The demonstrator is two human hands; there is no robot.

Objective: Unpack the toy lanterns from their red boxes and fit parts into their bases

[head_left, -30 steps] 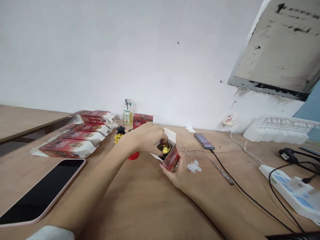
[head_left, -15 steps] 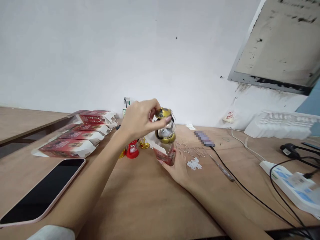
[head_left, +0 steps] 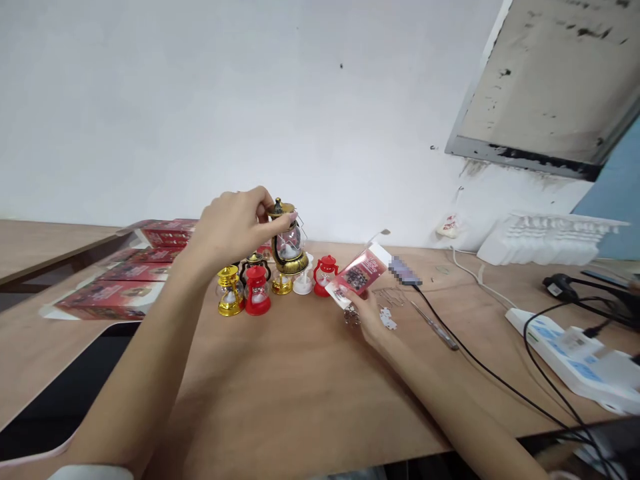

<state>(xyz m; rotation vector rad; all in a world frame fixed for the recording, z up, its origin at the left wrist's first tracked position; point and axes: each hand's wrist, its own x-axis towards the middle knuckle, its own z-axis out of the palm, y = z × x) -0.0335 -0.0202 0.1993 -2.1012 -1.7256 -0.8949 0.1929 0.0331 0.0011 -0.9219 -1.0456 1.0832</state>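
Observation:
My left hand (head_left: 245, 217) pinches the top of a small black-and-gold lantern (head_left: 290, 250) with a clear globe, held upright above the table. Below and around it stand several miniature lanterns: a gold lantern (head_left: 230, 293), a red lantern (head_left: 257, 293), a white lantern (head_left: 303, 283) and another red lantern (head_left: 327, 275). A black lantern (head_left: 249, 264) is partly hidden behind the front ones. To the right, my right hand (head_left: 365, 310) is closed around a red printed box (head_left: 365, 271), which is tilted with a white flap sticking up.
Several red boxes (head_left: 110, 297) lie at the left, partly behind my left arm, near a phone (head_left: 60, 383). White plastic bits (head_left: 387, 318), thin wire pieces (head_left: 393, 297), a screwdriver (head_left: 435, 327), cables and a power strip (head_left: 575, 360) occupy the right side.
The black-and-gold lantern has moved left, away from the box, in my left hand. My right hand has tilted the box over to the right. More small lanterns now show.

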